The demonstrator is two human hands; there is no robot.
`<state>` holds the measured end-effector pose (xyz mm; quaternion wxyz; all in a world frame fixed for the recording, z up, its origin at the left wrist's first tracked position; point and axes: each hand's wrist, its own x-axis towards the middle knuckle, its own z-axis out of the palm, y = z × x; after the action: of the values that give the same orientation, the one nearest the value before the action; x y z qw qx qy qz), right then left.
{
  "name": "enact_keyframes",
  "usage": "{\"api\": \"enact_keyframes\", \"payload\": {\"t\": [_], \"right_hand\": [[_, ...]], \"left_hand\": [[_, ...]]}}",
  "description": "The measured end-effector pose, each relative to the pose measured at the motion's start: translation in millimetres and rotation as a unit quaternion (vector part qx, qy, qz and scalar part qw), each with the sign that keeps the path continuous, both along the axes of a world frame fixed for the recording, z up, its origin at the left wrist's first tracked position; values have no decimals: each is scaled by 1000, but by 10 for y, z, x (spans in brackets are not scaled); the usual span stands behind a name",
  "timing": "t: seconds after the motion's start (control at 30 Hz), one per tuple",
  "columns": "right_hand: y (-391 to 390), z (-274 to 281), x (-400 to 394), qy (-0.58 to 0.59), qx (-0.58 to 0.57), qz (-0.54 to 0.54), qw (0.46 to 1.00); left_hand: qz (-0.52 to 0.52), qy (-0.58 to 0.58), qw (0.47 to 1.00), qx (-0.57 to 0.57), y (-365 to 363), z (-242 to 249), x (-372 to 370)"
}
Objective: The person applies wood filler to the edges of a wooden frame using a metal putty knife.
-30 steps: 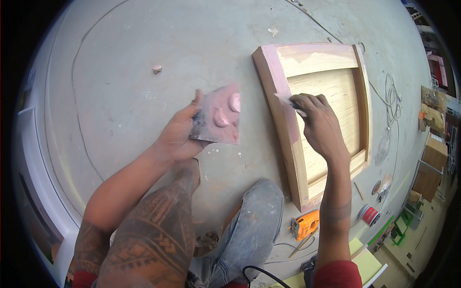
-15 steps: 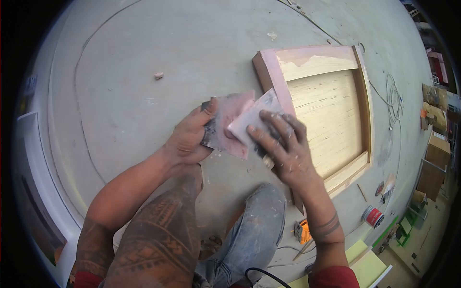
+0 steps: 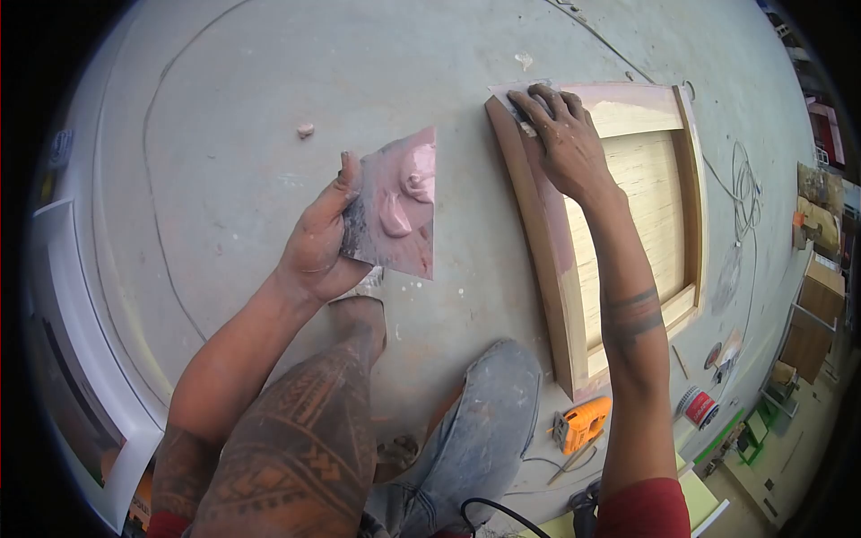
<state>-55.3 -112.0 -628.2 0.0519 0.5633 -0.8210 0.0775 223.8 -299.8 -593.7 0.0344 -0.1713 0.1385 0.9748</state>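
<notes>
The person's 2 hands are apart: the left hand (image 3: 316, 235) grips the edge of a plate (image 3: 392, 211) carrying pink paste (image 3: 404, 199), held above the grey floor (image 3: 242, 170) to the left of a wooden frame (image 3: 547, 242). The right hand (image 3: 567, 139) presses a spreader (image 3: 522, 112) to the frame's far left corner, where pink coats part of the wood, and an orange power tool (image 3: 581, 425) lies on the floor beside the frame's near end.
</notes>
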Motion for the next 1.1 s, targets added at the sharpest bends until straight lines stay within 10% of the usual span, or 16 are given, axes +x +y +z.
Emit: {"api": "enact_keyframes", "payload": {"t": [0.6, 0.97, 1.1], "right_hand": [[1193, 546, 746, -130, 176, -69, 973], [761, 778, 1688, -151, -186, 40, 970], [834, 727, 1306, -133, -57, -49, 988]], "left_hand": [[-18, -53, 998, 26, 162, -59, -77], [-135, -7, 991, -17, 498, 98, -266], [-28, -82, 994, -68, 210, 7, -111]]}}
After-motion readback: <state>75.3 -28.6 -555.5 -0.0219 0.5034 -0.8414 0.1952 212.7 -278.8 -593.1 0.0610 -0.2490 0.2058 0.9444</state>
